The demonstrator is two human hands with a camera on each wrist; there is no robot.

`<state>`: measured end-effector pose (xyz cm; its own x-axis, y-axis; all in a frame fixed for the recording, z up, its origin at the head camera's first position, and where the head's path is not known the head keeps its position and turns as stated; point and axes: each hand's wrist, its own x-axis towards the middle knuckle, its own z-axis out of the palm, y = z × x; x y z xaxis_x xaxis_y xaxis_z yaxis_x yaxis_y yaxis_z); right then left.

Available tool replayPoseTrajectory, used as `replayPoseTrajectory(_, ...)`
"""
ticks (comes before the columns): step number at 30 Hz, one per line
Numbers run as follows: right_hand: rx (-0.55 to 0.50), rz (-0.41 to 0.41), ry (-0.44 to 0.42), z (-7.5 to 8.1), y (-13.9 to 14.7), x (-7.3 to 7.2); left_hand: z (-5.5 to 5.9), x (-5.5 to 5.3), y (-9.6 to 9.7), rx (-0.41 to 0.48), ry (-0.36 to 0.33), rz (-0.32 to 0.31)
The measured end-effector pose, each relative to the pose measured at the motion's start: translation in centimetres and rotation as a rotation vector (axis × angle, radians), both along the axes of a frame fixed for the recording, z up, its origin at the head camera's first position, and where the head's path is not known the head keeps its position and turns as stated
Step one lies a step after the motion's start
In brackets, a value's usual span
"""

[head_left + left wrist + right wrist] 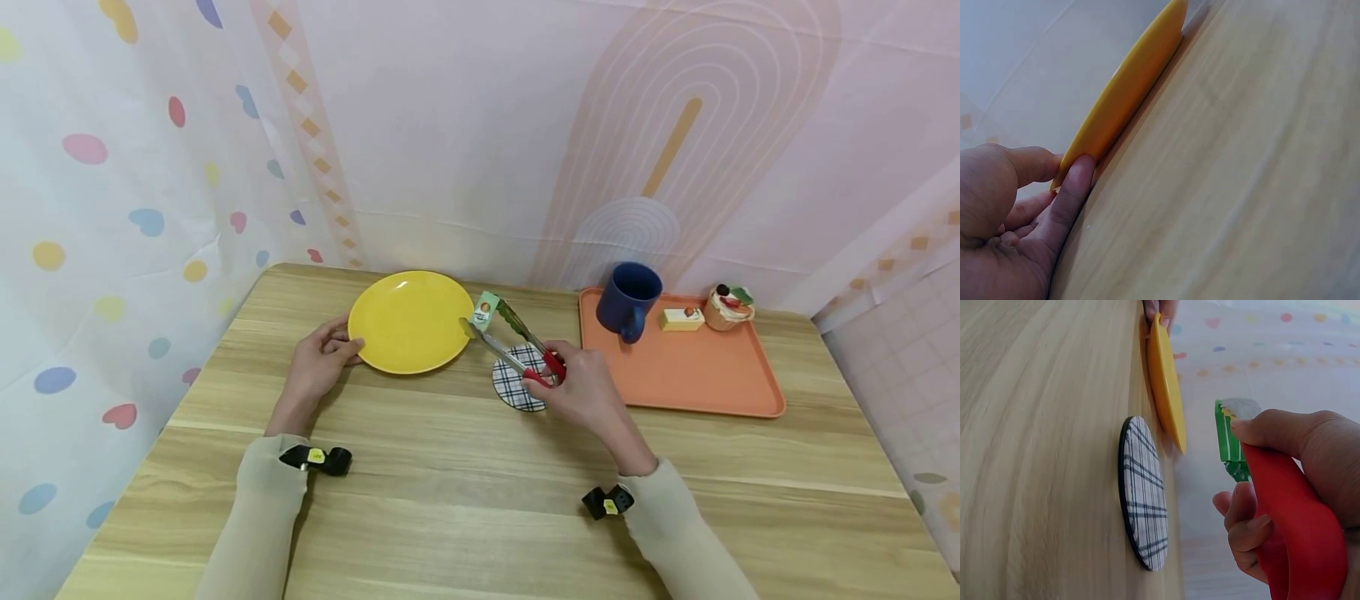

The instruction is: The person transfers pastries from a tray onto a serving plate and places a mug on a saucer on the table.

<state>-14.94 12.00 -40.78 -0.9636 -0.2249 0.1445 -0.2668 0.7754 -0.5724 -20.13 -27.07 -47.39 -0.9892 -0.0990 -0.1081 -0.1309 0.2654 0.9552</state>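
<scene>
A yellow plate [408,321] lies on the wooden table [480,500]. My left hand [318,364] holds its left rim between thumb and fingers; in the left wrist view the thumb [1075,187] presses the plate's edge [1129,87]. My right hand [581,387] grips red-handled tongs [543,367], whose metal tips pinch a small green cake piece [484,310] just above the plate's right rim. In the right wrist view the red handle [1291,519] fills my fist and the green piece [1230,437] shows beyond it. A round plaid coaster [519,379] lies under the tongs.
An orange tray [690,375] at the right carries a dark blue mug [628,300], a yellow cake slice [682,318] and a cupcake [727,307]. Patterned curtains hang close behind and to the left of the table.
</scene>
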Motion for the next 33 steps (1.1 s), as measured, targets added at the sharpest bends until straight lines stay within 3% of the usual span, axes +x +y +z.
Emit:
replayPoseTrajectory(16, 0.001, 0.046, 0.007, -0.5, -1.7, -0.6, 0.4, 0.1, 0.2, 0.028, -0.011, -0.014)
replayPoseTrajectory(33, -0.01, 0.046, -0.035, -1.0, -4.1, -1.5, -0.2, -0.3, -0.2, 0.026, 0.002, -0.015)
